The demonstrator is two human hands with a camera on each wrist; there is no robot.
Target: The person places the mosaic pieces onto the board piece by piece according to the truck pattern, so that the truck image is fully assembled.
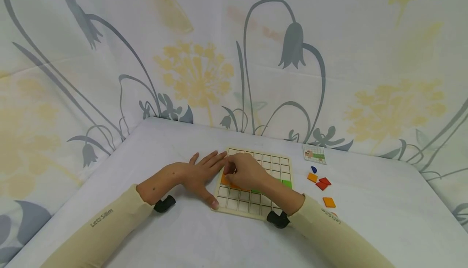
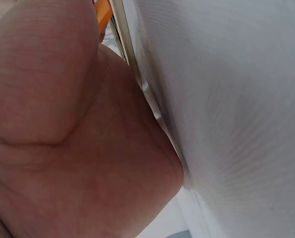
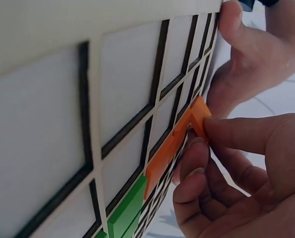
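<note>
The grid board (image 1: 272, 166) looks like pale matt wood. The orange piece (image 3: 174, 144) seems smooth painted wood or plastic. The table cover (image 1: 175, 227) is soft matt cloth.

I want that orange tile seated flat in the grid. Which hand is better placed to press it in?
The right hand: its fingertips already pinch the orange tile at the grid board. The left hand lies flat, bracing the board's left edge.

Head view: the white-clothed table (image 1: 183, 227) is looked down on from above and behind.
Wrist views: each hand is seen very close.
Shared: the pale wooden grid board (image 1: 272, 166) (image 3: 137, 99).
</note>
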